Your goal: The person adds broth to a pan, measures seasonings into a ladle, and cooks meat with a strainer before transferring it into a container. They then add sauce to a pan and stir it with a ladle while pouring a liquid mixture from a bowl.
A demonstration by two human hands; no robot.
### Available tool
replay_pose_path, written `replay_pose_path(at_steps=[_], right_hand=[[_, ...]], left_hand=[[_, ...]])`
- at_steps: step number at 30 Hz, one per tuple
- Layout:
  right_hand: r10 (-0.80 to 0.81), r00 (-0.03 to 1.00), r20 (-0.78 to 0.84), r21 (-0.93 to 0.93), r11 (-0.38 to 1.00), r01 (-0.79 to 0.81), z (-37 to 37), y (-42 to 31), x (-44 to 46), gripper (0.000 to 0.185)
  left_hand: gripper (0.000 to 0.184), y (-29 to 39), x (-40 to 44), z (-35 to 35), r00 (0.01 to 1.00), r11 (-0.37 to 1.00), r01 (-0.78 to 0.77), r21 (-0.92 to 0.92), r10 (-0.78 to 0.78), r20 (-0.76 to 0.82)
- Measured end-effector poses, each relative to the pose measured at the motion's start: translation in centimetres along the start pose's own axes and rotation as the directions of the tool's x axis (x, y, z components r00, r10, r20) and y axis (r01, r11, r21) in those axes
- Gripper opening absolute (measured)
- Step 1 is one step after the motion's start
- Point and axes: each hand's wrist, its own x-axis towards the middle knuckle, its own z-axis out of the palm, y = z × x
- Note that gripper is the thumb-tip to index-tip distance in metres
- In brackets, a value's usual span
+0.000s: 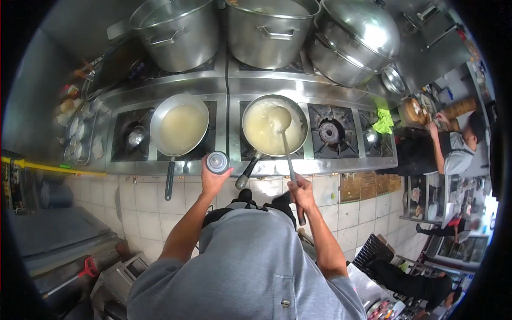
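Observation:
In the head view my left hand (213, 180) is wrapped round a shaker (217, 162) with a round metal top, held upright at the stove's front edge. My right hand (302, 193) grips the handle of a long ladle (279, 118). The ladle's bowl rests in pale, creamy liquid inside the dark-rimmed pan (305, 126) on the centre burner. That pan's black handle (247, 173) points toward me, untouched. Left of it, a lighter pan (155, 128) holds a thinner yellowish liquid, its handle over the stove edge near my left hand.
Two large steel pots (181, 42) (273, 40) and a domed steamer (362, 32) stand behind the burners. A bare burner (332, 130) and green cloth (383, 121) are at right. A person (453, 149) works there; other people stand lower right. Trays (80, 133) are left.

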Motion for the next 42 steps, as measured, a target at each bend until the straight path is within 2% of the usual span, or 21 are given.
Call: replay_pose_path(at_steps=[1,2,3,4,6,8,12,14,15,16,19,22,26,33,35,36,38,40,42], right_hand=[[0.065,0.995,0.076,0.295,0.952,-0.085,0.5,0.0,-0.2,0.037],[0.102,0.98,0.169,0.555,0.812,-0.18,1.3,-1.2,-0.8,0.03],[0.164,0.966,0.199,0.6,0.759,-0.252,1.7,-2.5,-1.3,0.018],[0.165,0.965,0.202,0.602,0.756,-0.256,1.8,-2.6,-1.6,0.018],[0.145,0.95,0.278,0.75,0.585,-0.309,2.2,-2.5,-1.9,0.015],[0.148,0.944,0.294,0.759,0.564,-0.325,2.0,-3.9,-2.8,0.015],[0.138,0.951,0.277,0.694,0.656,-0.297,0.5,-5.6,-4.1,0.02],[0.195,0.968,0.157,0.565,0.786,-0.25,-0.5,-6.8,-4.7,0.021],[0.168,0.976,0.137,0.521,0.826,-0.215,-1.1,-6.5,-4.8,0.028],[0.169,0.976,0.135,0.52,0.827,-0.215,-1.7,-6.3,-4.6,0.028],[0.117,0.991,0.06,0.317,0.939,-0.13,-3.2,-6.2,-4.4,0.042],[0.053,0.999,-0.001,0.25,0.967,-0.052,-3.8,-5.6,-4.0,0.036],[0.037,0.999,-0.034,0.235,0.972,-0.028,-4.0,-5.2,-3.8,0.046],[-0.002,0.998,-0.058,0.163,0.987,0.012,-3.3,-5.0,-4.0,0.049],[-0.062,0.992,-0.113,-0.042,0.997,0.057,-2.8,-5.5,-4.2,0.05],[-0.061,0.992,-0.113,-0.042,0.998,0.056,-2.6,-5.2,-4.1,0.05],[-0.214,0.962,-0.17,-0.322,0.935,0.151,-2.0,-4.1,-3.5,0.051],[-0.222,0.958,-0.182,-0.339,0.929,0.151,-1.5,-4.1,-3.3,0.054],[-0.051,0.994,-0.101,-0.17,0.985,0.033,-1.2,-5.7,-3.4,0.054]], left_hand=[[0.085,0.1,0.0,0.1,1.0,1.0,0.004,-0.002,-0.004,0.001],[0.084,0.1,0.0,0.1,1.0,1.0,0.01,-0.012,-0.009,0.007],[0.084,0.0,0.1,0.0,1.0,1.0,0.014,-0.021,-0.014,0.011],[0.084,0.1,0.1,-0.1,1.0,1.0,0.016,-0.016,-0.015,0.012],[0.083,0.3,0.1,-0.2,1.0,0.999,0.015,-0.039,-0.014,0.018],[0.081,0.5,0.2,-0.3,0.999,1.0,0.011,-0.024,-0.01,0.037],[0.08,1.3,0.1,-0.4,0.998,0.998,0.033,-0.058,-0.029,0.058],[0.08,1.1,0.1,-0.3,0.998,0.998,0.034,-0.059,-0.03,0.058],[0.08,0.9,0.1,-0.3,0.998,0.998,0.032,-0.058,-0.028,0.06],[0.08,0.8,0.1,-0.4,0.998,0.998,0.033,-0.06,-0.029,0.06],[0.079,0.8,0.1,-0.3,0.998,0.998,0.027,-0.065,-0.022,0.062],[0.081,1.2,0.2,-0.3,0.999,0.996,0.02,-0.088,-0.016,0.04],[0.081,0.9,0.3,-0.3,0.999,0.998,0.028,-0.05,-0.026,0.038],[0.084,0.2,0.3,-0.2,0.999,1.0,0.02,-0.023,-0.019,0.048],[0.083,0.1,0.4,-0.3,0.998,0.999,0.021,-0.039,-0.018,0.064],[0.082,0.0,0.4,-0.3,0.997,0.999,0.024,-0.045,-0.021,0.073],[0.081,0.3,0.4,-0.3,0.996,0.998,0.03,-0.047,-0.026,0.083],[0.081,0.2,0.4,-0.3,0.996,0.999,0.031,-0.044,-0.027,0.086],[0.085,-0.1,0.4,-0.2,0.998,0.998,0.012,-0.065,-0.008,0.061]])
